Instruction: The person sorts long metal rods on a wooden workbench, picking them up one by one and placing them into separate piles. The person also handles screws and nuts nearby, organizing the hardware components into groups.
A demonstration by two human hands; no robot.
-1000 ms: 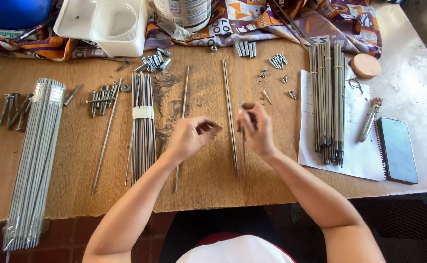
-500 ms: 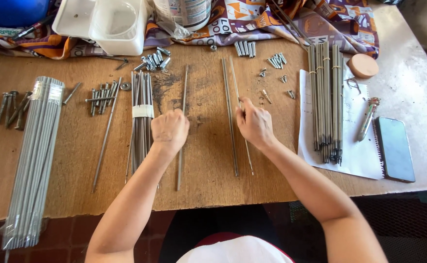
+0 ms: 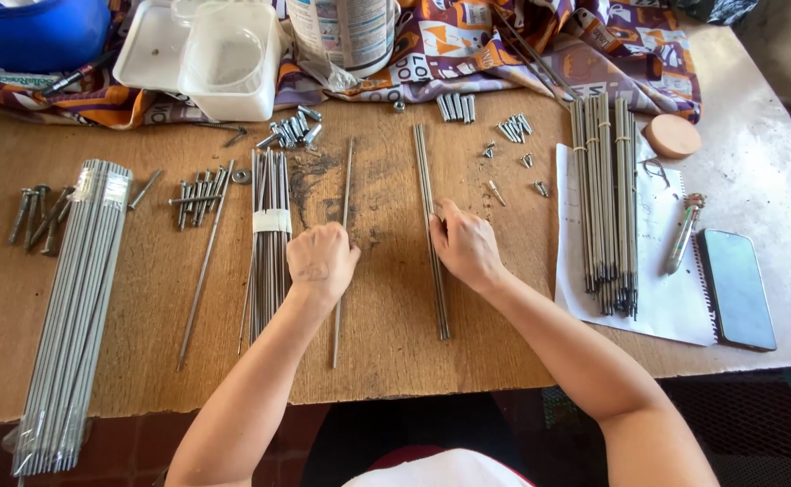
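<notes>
The left hand (image 3: 321, 261) lay knuckles-up on the wooden tabletop (image 3: 386, 361), its fingers curled down over a single thin metal rod (image 3: 339, 298). The rod passed under the hand at the fingertips, so whether the fingers actually pinched it could not be told. Its long axis ran almost straight away from the person, one end near the tabletop's near edge and the other pointing toward the patterned cloth (image 3: 467, 63) at the far side.

The right hand (image 3: 464, 245) rested just right of a pair of rods (image 3: 431, 234) lying tight together. Its fingers were bent, the tips touching the pair about midway along its length; a closed grasp could not be made out. This pair also pointed away from the person, leaning slightly left at its far end, and lay roughly parallel to the single rod, with bare wood between them.

Just left of the left hand sat a taped bundle of rods (image 3: 270, 243), lying the same way. A larger wrapped bundle (image 3: 75, 307) lay near the tabletop's left edge, and another bundle (image 3: 604, 198) rested on white paper (image 3: 666, 307) well to the right.
</notes>
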